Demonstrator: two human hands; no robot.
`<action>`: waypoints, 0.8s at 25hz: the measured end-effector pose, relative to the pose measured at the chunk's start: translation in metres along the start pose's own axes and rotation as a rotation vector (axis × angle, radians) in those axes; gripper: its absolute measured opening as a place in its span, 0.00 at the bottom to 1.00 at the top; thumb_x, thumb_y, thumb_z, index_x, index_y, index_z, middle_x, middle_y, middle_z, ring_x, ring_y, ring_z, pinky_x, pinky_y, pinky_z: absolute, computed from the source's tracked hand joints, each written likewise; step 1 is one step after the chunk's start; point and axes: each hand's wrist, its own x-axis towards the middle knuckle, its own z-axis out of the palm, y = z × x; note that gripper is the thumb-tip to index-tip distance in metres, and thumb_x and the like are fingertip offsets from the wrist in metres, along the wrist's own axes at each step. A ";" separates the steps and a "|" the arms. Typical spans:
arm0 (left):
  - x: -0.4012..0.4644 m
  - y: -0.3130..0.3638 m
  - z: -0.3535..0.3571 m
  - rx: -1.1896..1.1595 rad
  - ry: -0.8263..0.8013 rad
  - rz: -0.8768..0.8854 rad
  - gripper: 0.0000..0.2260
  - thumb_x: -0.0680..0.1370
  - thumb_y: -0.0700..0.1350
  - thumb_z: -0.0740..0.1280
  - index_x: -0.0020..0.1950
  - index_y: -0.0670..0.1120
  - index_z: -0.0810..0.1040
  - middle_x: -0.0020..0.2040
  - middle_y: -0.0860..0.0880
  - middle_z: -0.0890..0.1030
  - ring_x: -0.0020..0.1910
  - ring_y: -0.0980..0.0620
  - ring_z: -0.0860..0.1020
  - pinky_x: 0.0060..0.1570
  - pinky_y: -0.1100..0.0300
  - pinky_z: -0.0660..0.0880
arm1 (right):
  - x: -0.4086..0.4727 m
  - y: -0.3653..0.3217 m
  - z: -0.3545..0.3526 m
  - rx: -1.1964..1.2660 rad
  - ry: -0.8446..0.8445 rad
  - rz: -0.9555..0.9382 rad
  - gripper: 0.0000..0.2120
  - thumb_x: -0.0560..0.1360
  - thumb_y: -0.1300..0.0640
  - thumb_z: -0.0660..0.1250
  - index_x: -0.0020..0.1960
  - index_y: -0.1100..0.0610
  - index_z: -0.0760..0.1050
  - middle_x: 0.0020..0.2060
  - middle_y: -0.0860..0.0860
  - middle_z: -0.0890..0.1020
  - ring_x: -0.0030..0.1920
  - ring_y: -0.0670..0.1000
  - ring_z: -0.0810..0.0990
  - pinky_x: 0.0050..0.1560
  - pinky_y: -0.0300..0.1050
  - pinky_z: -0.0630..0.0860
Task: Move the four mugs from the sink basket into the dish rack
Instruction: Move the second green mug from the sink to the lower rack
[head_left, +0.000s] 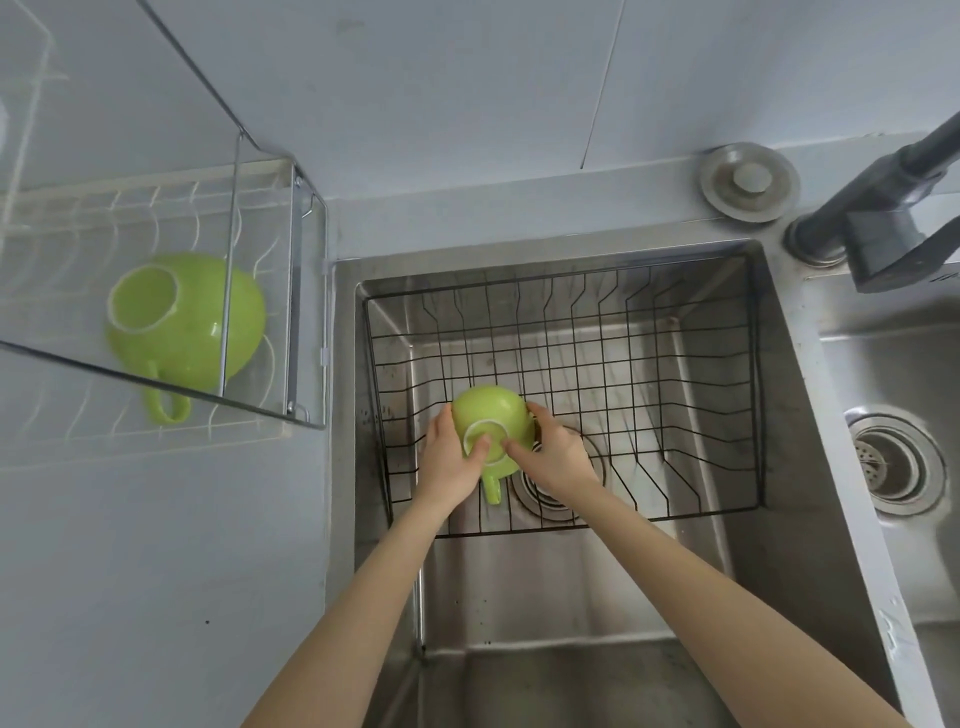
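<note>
A green mug (491, 423) is seen upside down, base ring uppermost, inside the black wire sink basket (675, 364) that sits within the steel sink (779, 467); its handle points toward the viewer, at the basket's near left part; the mug is clasped from both sides, the left hand (451, 457) being pressed against its left flank with the thumb laid across the pale base ring, and the right hand (558, 457) being wrapped round its right flank with the thumb also resting on the base; both hands are thus closed on the same mug; whether the mug is lifted clear of the wires or rests on them cannot be told; the sink drain (550, 488) is partly hidden beneath the right hand and the basket's grid. A second green mug (187, 325) is seen inverted in the dish rack (260, 291) on the counter to the left of the sink, its handle directed toward the near side; it is viewed through the rack's metal frame and white wires; no other mugs can be made out in the basket. A dark faucet (883, 208) is mounted at the far right corner, with a round metal sink stopper (748, 182) lying on the ledge just beside it; a second basin (893, 462) with its own strainer is seen at the right edge.
</note>
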 end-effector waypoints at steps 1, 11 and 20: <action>0.000 0.001 0.000 0.007 0.001 -0.004 0.26 0.75 0.45 0.63 0.70 0.40 0.59 0.69 0.38 0.66 0.67 0.41 0.66 0.67 0.47 0.65 | -0.001 0.000 0.000 0.021 0.009 0.007 0.30 0.74 0.51 0.64 0.72 0.54 0.59 0.61 0.59 0.77 0.62 0.58 0.74 0.60 0.47 0.71; -0.023 0.024 -0.019 0.015 -0.057 0.141 0.29 0.72 0.43 0.65 0.71 0.45 0.60 0.66 0.43 0.66 0.66 0.44 0.68 0.66 0.50 0.67 | -0.030 -0.005 -0.018 0.180 0.155 0.025 0.27 0.73 0.49 0.65 0.70 0.53 0.65 0.59 0.54 0.79 0.62 0.56 0.75 0.63 0.49 0.71; -0.092 0.009 -0.040 0.051 -0.083 0.347 0.43 0.69 0.43 0.71 0.74 0.48 0.45 0.71 0.43 0.58 0.70 0.47 0.60 0.72 0.58 0.56 | -0.098 -0.030 -0.048 0.165 0.175 -0.128 0.22 0.75 0.49 0.63 0.66 0.57 0.69 0.57 0.58 0.80 0.59 0.56 0.76 0.57 0.45 0.71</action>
